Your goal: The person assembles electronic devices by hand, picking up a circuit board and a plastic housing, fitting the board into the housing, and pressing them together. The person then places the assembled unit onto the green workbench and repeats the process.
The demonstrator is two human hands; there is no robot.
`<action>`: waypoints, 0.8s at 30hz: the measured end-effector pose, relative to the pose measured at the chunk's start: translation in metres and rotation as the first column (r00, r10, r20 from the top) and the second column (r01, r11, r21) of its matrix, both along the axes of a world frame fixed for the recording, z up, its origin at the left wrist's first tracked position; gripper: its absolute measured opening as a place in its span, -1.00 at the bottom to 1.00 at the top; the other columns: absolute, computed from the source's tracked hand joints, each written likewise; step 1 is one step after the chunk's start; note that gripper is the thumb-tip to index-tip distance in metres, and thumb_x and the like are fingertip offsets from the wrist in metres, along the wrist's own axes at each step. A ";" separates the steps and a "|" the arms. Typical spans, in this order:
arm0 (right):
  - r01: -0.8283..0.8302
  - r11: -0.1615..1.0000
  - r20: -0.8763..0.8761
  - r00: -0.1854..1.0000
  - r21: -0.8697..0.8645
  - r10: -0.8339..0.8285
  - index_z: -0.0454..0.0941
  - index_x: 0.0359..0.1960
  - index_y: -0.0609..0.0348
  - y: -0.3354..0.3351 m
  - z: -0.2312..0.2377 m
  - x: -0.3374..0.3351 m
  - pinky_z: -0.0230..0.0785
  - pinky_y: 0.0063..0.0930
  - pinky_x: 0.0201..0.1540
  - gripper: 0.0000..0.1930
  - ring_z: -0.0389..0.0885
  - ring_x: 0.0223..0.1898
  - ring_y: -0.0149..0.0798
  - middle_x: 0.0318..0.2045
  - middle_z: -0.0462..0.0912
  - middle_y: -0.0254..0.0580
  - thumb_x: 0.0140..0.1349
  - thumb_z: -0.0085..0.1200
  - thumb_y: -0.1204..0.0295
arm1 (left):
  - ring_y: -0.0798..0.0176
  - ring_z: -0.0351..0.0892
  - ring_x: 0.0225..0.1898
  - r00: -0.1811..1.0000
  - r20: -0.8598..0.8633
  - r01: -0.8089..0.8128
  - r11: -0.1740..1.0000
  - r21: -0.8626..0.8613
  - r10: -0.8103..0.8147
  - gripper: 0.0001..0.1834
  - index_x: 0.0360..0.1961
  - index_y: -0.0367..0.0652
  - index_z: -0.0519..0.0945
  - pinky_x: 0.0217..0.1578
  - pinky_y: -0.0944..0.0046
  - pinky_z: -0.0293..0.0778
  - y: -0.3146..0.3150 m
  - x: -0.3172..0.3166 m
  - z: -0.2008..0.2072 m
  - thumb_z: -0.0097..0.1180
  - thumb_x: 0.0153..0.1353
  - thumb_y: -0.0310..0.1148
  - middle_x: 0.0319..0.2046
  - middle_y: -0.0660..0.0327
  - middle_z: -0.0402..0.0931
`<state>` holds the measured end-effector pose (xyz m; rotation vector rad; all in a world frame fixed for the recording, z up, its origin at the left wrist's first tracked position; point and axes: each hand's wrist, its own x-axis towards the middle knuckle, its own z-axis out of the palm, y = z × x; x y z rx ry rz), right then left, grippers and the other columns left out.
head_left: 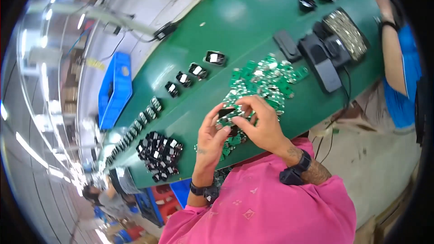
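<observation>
Between both hands is a small black plastic housing with a green circuit board (237, 113) against it. My left hand (210, 140) grips it from the left with thumb and fingers. From the other side my right hand (261, 124) pinches it, the thumb resting on the board. Just beyond my fingers spreads a heap of green circuit boards (271, 79) with silvery parts on them. To the left lies a pile of black housings (158, 153), some with white patches. My fingers partly hide the held piece.
A line of black housings (197, 71) and green-and-silver pieces (140, 119) runs along the green table (244, 13). A blue bin (115, 90) stands at the left edge. Dark cabled devices (323, 58) and a tray of metal parts (346, 31) sit right, near another person's arm (392, 49).
</observation>
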<state>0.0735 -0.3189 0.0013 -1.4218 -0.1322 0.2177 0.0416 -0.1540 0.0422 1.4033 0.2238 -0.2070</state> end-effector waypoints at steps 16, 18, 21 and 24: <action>0.105 0.931 0.607 0.783 -0.349 0.139 0.72 -0.30 0.07 0.062 0.020 0.016 0.29 -0.22 0.05 -0.89 0.37 0.12 -0.13 0.03 0.52 -0.15 0.12 0.30 0.47 | 0.38 0.54 0.01 0.991 0.025 -0.121 0.971 -0.207 0.129 -0.44 0.38 -0.15 0.28 -0.05 0.40 0.53 0.043 -0.014 -0.011 -0.02 0.35 -0.58 0.13 0.15 0.48; 0.135 0.902 0.636 0.752 -0.409 0.175 0.71 -0.31 0.09 0.073 0.025 0.012 0.30 -0.24 -0.01 -0.90 0.38 0.10 -0.13 0.02 0.52 -0.16 0.13 0.28 0.48 | 0.38 0.54 0.01 0.969 0.115 -0.210 0.973 -0.094 0.220 -0.44 0.39 -0.15 0.25 -0.10 0.40 0.57 0.052 -0.016 -0.012 -0.06 0.37 -0.58 0.13 0.13 0.47; 0.155 0.906 0.692 0.699 -0.393 0.180 0.66 -0.33 0.18 0.086 0.033 0.019 0.30 -0.34 -0.30 -0.95 0.52 -0.19 -0.21 -0.22 0.58 -0.16 0.16 0.23 0.54 | 0.34 0.55 0.01 0.942 0.163 -0.289 0.956 -0.042 0.292 -0.44 0.40 -0.16 0.24 -0.12 0.37 0.59 0.058 -0.013 0.002 -0.06 0.38 -0.57 0.12 0.12 0.47; -0.090 0.900 0.561 0.754 -0.427 0.341 0.62 -0.36 0.27 0.098 0.053 0.029 0.22 -0.41 -0.57 -0.96 0.44 -0.65 -0.27 -0.62 0.49 -0.20 0.20 0.20 0.55 | 0.29 0.58 0.01 0.917 0.251 -0.325 0.946 0.019 0.310 -0.42 0.41 -0.20 0.26 -0.09 0.32 0.57 0.075 -0.016 0.000 -0.03 0.36 -0.58 0.15 0.04 0.48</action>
